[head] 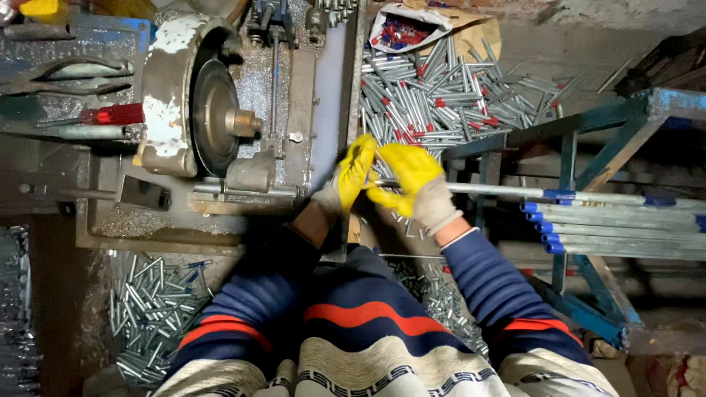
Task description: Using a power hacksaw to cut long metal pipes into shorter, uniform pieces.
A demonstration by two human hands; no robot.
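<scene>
Both hands wear yellow-palmed gloves with grey cuffs and meet close together just in front of the person's chest. The right hand (413,185) is closed around the near end of a long metal tube (507,192), which runs straight out to the right of that hand. The left hand (351,176) is curled with its fingertips touching the same tube end, pressed against the right hand's fingers. What lies between the fingertips is too small to tell. Just beyond the hands lies a heap of short cut tubes (441,99), many with red caps, and past that heap an open bag of red and blue caps (401,31). Right of the right hand, a blue metal rack (625,121) carries a stack of long tubes with blue caps (625,234). Left of the left hand stands a grey machine with a round disc (213,117). Below the left arm, more short tubes (151,309) lie loose on the floor
</scene>
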